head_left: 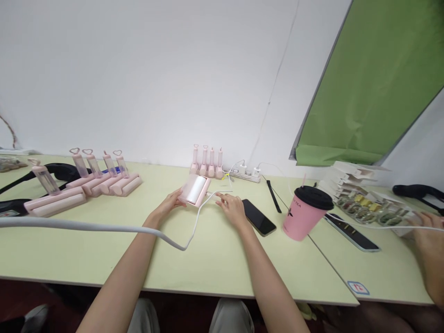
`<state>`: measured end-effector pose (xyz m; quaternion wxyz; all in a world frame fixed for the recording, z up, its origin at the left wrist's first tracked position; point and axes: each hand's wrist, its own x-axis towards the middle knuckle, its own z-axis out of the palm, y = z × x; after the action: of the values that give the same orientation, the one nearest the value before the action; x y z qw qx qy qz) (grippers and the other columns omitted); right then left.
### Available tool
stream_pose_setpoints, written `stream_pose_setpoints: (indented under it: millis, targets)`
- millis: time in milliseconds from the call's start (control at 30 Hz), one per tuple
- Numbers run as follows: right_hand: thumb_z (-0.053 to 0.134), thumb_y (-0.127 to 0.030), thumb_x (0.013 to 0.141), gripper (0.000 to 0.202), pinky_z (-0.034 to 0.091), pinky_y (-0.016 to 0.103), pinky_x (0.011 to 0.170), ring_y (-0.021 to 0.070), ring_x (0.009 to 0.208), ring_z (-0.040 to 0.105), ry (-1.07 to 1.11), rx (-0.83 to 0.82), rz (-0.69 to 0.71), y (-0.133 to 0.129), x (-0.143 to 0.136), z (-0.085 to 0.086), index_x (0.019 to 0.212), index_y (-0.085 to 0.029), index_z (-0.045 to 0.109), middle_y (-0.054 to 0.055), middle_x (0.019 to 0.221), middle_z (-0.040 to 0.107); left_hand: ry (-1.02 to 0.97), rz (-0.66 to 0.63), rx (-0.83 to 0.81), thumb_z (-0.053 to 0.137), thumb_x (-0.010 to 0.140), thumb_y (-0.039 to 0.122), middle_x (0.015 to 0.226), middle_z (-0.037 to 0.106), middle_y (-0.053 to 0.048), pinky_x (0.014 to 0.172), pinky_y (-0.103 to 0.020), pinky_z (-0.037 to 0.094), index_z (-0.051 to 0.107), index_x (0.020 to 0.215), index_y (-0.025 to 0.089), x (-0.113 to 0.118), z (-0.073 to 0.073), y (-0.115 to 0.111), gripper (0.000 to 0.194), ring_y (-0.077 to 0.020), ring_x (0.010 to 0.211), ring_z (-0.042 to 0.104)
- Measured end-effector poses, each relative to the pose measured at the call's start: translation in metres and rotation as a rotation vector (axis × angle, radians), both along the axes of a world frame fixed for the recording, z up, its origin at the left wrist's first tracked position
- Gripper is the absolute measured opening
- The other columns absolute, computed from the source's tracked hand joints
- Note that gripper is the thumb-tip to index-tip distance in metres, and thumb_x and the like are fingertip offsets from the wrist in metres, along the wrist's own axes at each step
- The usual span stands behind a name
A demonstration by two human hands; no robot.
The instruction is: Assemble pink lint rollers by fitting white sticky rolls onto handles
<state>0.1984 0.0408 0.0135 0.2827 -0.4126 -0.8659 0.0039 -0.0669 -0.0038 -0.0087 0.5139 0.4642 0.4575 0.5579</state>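
Observation:
Near the middle of the table, my left hand [170,203] grips the left edge of a pink device [194,189] with a shiny silvery face. Its fingers are closed on that edge. My right hand [231,207] is at the right of the device, fingertips by the end of a white cable [198,217]; whether they pinch the cable is too small to tell. Behind the device stand several pink devices with upright handles [207,169]. A dark phone [259,218] lies just right of my right hand.
A pink cup [304,215] with a black lid stands right of the phone. Several pink roller devices [100,182] lie at the left. A power strip [245,175] sits by the wall. Another person's hand [428,236] is at the far right, near another phone [352,232] and white boxes [347,180].

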Motion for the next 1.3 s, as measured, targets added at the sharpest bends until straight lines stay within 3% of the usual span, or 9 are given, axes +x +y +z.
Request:
stream_pose_setpoints:
  millis: [233, 400, 633, 800, 900, 1000, 1067, 1167, 1300]
  targets:
    - [0.045, -0.039, 0.090, 0.034, 0.028, 0.024, 0.071, 0.0098, 0.081, 0.054, -0.073, -0.034, -0.019, 0.004, 0.004, -0.003, 0.123, -0.032, 0.052, -0.001, 0.090, 0.060, 0.052, 0.022, 0.021, 0.062, 0.074, 0.049, 0.100, 0.061, -0.008, 0.080, -0.034, 0.047, 0.040, 0.136, 0.022, 0.001, -0.005, 0.001, 0.071, -0.0147, 0.072, 0.059]
    - [0.045, -0.039, 0.091, 0.032, 0.027, 0.025, 0.069, 0.0103, 0.080, 0.053, -0.080, 0.004, 0.002, 0.004, 0.005, -0.003, 0.121, -0.032, 0.053, -0.001, 0.090, 0.060, 0.095, 0.019, 0.010, 0.061, 0.073, 0.049, 0.092, 0.062, -0.007, 0.081, -0.034, 0.046, 0.035, 0.139, 0.021, 0.002, -0.002, -0.001, 0.076, -0.0145, 0.070, 0.059]
    - [0.042, -0.039, 0.092, 0.034, 0.027, 0.025, 0.071, 0.0099, 0.083, 0.053, -0.121, 0.026, -0.034, -0.001, 0.004, 0.002, 0.125, -0.035, 0.049, -0.001, 0.093, 0.059, 0.134, -0.034, 0.043, 0.064, 0.073, 0.043, 0.100, 0.059, -0.006, 0.079, -0.031, 0.046, 0.038, 0.137, 0.023, -0.001, 0.004, -0.007, 0.072, -0.0132, 0.071, 0.058]
    - [0.041, -0.039, 0.092, 0.035, 0.027, 0.027, 0.070, 0.0127, 0.084, 0.053, -0.152, 0.038, -0.059, 0.002, 0.006, -0.002, 0.125, -0.034, 0.049, 0.001, 0.094, 0.059, 0.290, 0.065, 0.134, 0.066, 0.071, 0.040, 0.084, 0.059, -0.003, 0.072, -0.031, 0.047, 0.032, 0.140, 0.023, 0.007, 0.004, -0.002, 0.078, -0.0117, 0.060, 0.054]
    - [0.043, -0.038, 0.092, 0.034, 0.025, 0.027, 0.071, 0.0132, 0.090, 0.052, -0.146, 0.077, -0.026, 0.003, 0.003, -0.003, 0.125, -0.036, 0.048, 0.000, 0.094, 0.059, 0.210, 0.066, 0.103, 0.066, 0.070, 0.039, 0.097, 0.059, -0.007, 0.071, -0.032, 0.048, 0.025, 0.142, 0.025, 0.014, 0.004, 0.000, 0.084, -0.0161, 0.072, 0.058]
    - [0.041, -0.038, 0.092, 0.035, 0.024, 0.029, 0.073, 0.0131, 0.093, 0.051, -0.180, 0.100, 0.001, 0.002, -0.002, -0.002, 0.126, -0.035, 0.047, 0.002, 0.099, 0.057, 0.190, 0.109, 0.121, 0.063, 0.072, 0.043, 0.119, 0.051, -0.011, 0.073, -0.030, 0.046, 0.032, 0.138, 0.022, 0.017, 0.003, 0.000, 0.076, -0.0216, 0.092, 0.057]
    - [0.039, -0.038, 0.093, 0.034, 0.023, 0.029, 0.074, 0.0141, 0.093, 0.050, -0.202, 0.109, -0.007, 0.002, -0.004, -0.002, 0.126, -0.033, 0.048, 0.004, 0.100, 0.057, 0.296, 0.185, 0.137, 0.063, 0.072, 0.047, 0.117, 0.052, -0.011, 0.076, -0.030, 0.044, 0.034, 0.136, 0.023, 0.018, 0.000, -0.001, 0.074, -0.0231, 0.094, 0.056]
    - [0.039, -0.036, 0.093, 0.032, 0.023, 0.030, 0.075, 0.0163, 0.094, 0.049, -0.192, 0.148, -0.015, 0.003, -0.004, -0.004, 0.123, -0.032, 0.050, 0.004, 0.099, 0.057, 0.453, 0.260, 0.131, 0.067, 0.068, 0.047, 0.105, 0.057, -0.009, 0.083, -0.034, 0.040, 0.024, 0.138, 0.025, 0.020, -0.005, -0.001, 0.085, -0.0243, 0.093, 0.056]
    - [0.041, -0.034, 0.093, 0.031, 0.022, 0.031, 0.076, 0.0171, 0.097, 0.048, -0.158, 0.166, -0.006, 0.003, -0.004, -0.009, 0.121, -0.029, 0.051, 0.005, 0.103, 0.057, 0.469, 0.274, 0.220, 0.068, 0.067, 0.045, 0.113, 0.051, -0.012, 0.087, -0.033, 0.038, 0.022, 0.130, 0.021, 0.028, -0.010, 0.004, 0.082, -0.0240, 0.102, 0.052]
